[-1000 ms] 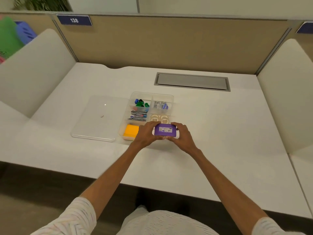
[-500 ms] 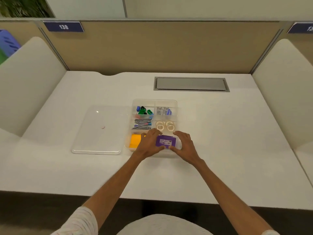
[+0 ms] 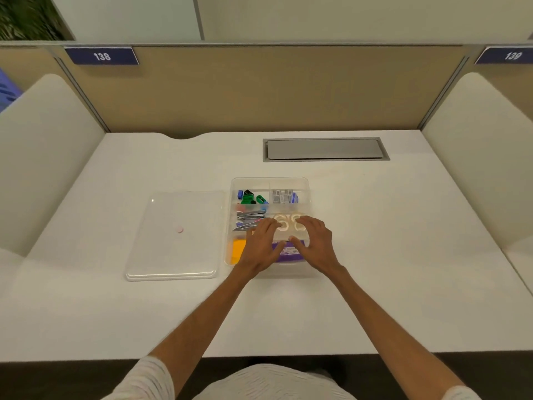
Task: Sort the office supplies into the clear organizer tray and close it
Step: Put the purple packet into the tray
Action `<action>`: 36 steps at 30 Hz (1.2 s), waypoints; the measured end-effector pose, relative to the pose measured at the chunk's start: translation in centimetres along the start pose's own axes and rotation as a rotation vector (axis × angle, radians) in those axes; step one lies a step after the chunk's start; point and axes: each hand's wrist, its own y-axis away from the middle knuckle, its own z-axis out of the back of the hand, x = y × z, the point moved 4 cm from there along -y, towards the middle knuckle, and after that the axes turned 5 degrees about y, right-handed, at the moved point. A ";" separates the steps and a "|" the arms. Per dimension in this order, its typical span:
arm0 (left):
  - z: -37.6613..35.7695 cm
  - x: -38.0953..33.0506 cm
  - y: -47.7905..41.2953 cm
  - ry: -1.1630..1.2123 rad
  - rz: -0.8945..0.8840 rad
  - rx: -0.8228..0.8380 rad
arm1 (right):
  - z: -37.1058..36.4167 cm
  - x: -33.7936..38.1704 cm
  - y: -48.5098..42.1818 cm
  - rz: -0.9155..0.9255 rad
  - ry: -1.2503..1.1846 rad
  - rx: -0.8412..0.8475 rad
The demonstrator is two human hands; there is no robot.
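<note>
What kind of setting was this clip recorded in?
Most likely a shared office or study hall with numbered desk cubicles. The tan partition carries number plates 138 and 139, padded side dividers flank the white desk, and a grey cable hatch is set into it.

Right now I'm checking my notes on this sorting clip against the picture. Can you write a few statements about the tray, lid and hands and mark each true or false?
1. The clear lid is on the organizer tray. False: it lies flat on the desk, left of the tray.
2. The purple box sits in the tray's near compartment. True.
3. The left hand is lifting the orange pad. False: it rests over the tray beside the pad.
4. The right hand is over the tray. True.
5. The white tape rolls lie outside the tray. False: they sit in a middle compartment.
</note>
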 end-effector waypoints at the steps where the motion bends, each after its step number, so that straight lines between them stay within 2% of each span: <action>1: 0.2 0.2 -0.1 0.002 -0.003 -0.012 | -0.2 0.4 -0.3 0.004 -0.004 -0.001; 9: 2.9 2.4 -0.4 0.010 0.043 -0.132 | -1.2 3.3 -2.4 -0.011 -0.009 0.041; 23: 7.6 8.9 2.7 -0.011 0.180 -0.257 | -5.6 8.7 -4.5 0.076 -0.015 0.132; 36: 9.5 11.3 5.7 -0.055 0.290 -0.307 | -8.7 12.2 -5.5 0.136 -0.023 0.231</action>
